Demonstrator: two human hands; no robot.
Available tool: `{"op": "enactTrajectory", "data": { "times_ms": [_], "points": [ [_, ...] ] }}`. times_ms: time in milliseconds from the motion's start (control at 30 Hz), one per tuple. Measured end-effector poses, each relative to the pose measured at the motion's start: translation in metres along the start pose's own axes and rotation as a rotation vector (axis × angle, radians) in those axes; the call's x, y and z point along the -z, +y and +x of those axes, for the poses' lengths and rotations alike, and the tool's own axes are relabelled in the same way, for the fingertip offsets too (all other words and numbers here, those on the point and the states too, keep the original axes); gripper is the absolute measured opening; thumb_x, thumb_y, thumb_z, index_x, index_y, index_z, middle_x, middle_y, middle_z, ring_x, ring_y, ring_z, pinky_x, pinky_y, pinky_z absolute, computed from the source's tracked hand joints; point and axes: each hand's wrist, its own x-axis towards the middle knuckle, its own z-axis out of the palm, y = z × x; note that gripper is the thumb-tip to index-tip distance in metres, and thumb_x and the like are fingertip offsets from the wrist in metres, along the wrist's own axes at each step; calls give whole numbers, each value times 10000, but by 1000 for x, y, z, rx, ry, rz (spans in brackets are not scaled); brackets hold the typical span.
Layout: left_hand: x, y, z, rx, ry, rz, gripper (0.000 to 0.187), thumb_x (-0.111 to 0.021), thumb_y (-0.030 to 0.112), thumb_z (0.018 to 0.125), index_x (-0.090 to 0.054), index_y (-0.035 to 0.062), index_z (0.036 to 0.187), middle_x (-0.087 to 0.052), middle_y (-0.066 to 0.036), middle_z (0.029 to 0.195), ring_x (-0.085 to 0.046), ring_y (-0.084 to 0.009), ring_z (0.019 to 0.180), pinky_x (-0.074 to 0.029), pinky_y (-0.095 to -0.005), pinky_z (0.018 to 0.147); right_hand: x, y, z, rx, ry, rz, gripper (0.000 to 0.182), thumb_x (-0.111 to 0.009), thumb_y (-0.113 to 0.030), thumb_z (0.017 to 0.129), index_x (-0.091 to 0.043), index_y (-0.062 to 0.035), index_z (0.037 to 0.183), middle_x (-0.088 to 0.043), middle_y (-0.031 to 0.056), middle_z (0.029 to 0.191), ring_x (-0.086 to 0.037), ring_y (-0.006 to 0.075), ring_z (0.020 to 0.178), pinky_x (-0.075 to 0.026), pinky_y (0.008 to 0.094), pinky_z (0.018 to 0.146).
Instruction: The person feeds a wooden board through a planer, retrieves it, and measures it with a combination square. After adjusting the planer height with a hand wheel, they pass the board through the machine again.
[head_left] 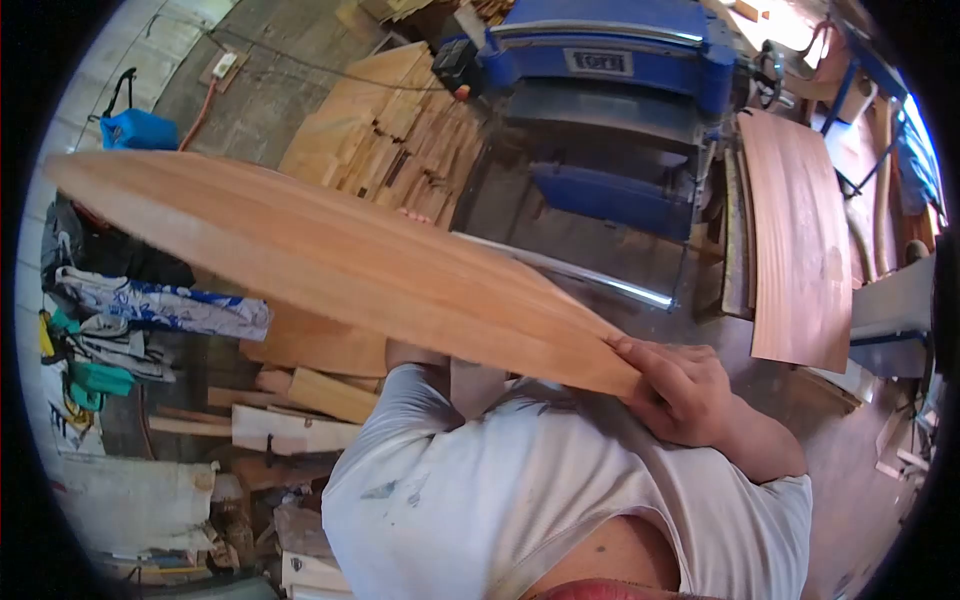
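Observation:
A long, wide wooden board point(330, 255) stretches across my body from the far left to the right of my chest. My right hand point(680, 390) grips its right end, with the thumb on the upper face. Of my left hand point(415, 215), only some fingertips show at the board's far edge, near its middle; the rest is hidden beneath the board. My left forearm passes under the near edge.
A blue machine point(600, 60) with a dark bed stands ahead. Stacked wooden boards point(400, 150) lie left of it, and a wide board point(800, 240) rests to the right. Wood offcuts point(335, 395) and cloths point(160, 305) are at the left.

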Motion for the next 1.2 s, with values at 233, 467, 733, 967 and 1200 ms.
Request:
{"op": "enactTrajectory", "data": {
  "times_ms": [233, 467, 733, 967, 1200],
  "points": [
    [97, 93, -22, -86, 182, 133, 811, -183, 674, 958, -290, 62, 1480, -404, -144, 1456, -440, -338, 1285, -351, -464, 1087, -23, -2, 24, 145, -75, 52, 468, -725, -64, 703, -605, 69, 1136, -650, 279, 1090, -702, 354, 914, -592, 377, 730],
    [190, 130, -12, -64, 262, 197, 820, -181, 682, 953, -286, 65, 1483, -388, -144, 1467, -427, -344, 1295, -346, -470, 1090, -76, 3, 25, 129, -187, 236, 603, -761, -95, 664, -598, 1, 1236, -608, 265, 1205, -657, 369, 1041, -561, 400, 847],
    [273, 130, 19, 83, 262, 250, 830, -179, 691, 947, -281, 69, 1487, -369, -144, 1480, -412, -351, 1306, -341, -477, 1093, -150, -6, 62, -74, -659, 513, 962, -780, -145, 660, -298, -43, 1487, -224, 246, 1544, -241, 380, 1433, -204, 486, 1173],
    [333, 154, 1, 121, 310, 238, 838, -177, 699, 942, -276, 72, 1490, -354, -144, 1491, -399, -357, 1315, -337, -483, 1096, -234, -17, 123, 55, -663, 587, 855, -436, -594, 940, -204, 11, 1497, -170, 254, 1553, -126, 370, 1458, -76, 516, 1181],
    [372, 234, -68, -53, 445, 173, 847, -175, 706, 937, -271, 75, 1493, -338, -144, 1502, -386, -363, 1325, -332, -490, 1098, -325, 69, 174, -362, -613, 661, 775, -363, -556, 985, -218, 12, 1493, -210, 226, 1554, -179, 313, 1457, -115, 371, 1191]
  ]
}}
